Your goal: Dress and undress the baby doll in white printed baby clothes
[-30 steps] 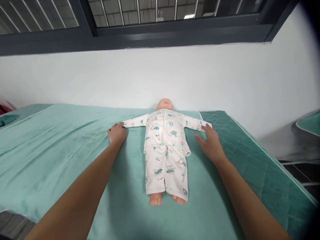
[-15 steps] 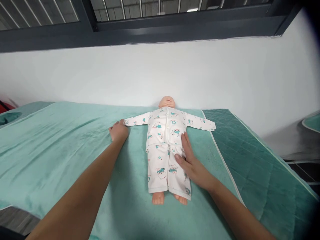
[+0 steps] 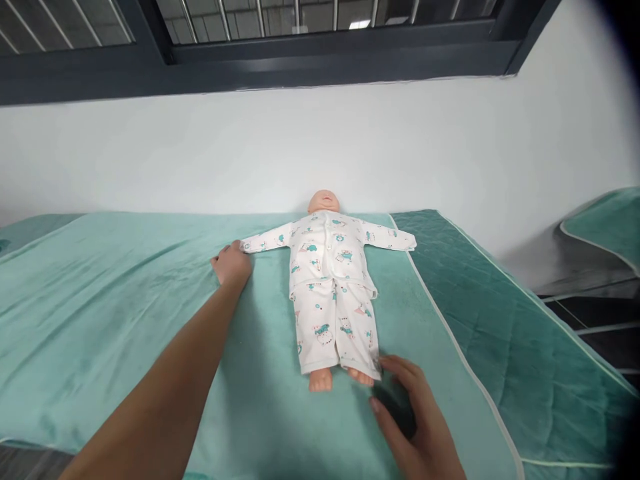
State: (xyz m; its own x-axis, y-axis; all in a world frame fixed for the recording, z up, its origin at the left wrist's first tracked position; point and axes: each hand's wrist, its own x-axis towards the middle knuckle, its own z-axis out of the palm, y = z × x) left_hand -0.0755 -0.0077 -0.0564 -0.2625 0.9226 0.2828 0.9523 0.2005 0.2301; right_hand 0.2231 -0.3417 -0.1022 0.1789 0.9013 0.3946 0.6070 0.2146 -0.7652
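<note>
A baby doll (image 3: 324, 201) lies on its back, head toward the wall, arms spread. It wears a white patterned long-sleeved top (image 3: 327, 250) and matching trousers (image 3: 320, 327), and its bare feet stick out below. My left hand (image 3: 233, 263) is closed at the cuff of the sleeve on the left; its fingertips are partly hidden, and it seems to pinch the cuff. Near the trouser hem on the right is my right hand (image 3: 417, 413), fingers apart and curved, nothing in it, its fingertips close to the doll's foot.
A light green sheet (image 3: 150, 300) covers the surface under the doll. To the right lies a darker quilted green cover (image 3: 490, 327). Behind stands a white wall (image 3: 250, 147) below a dark window frame (image 3: 325, 60). Another green padded piece (image 3: 605, 223) juts in at the far right.
My right hand has moved from the doll's side down to beside the trouser hem. My left hand stays at the cuff. The camera view has shifted slightly.
</note>
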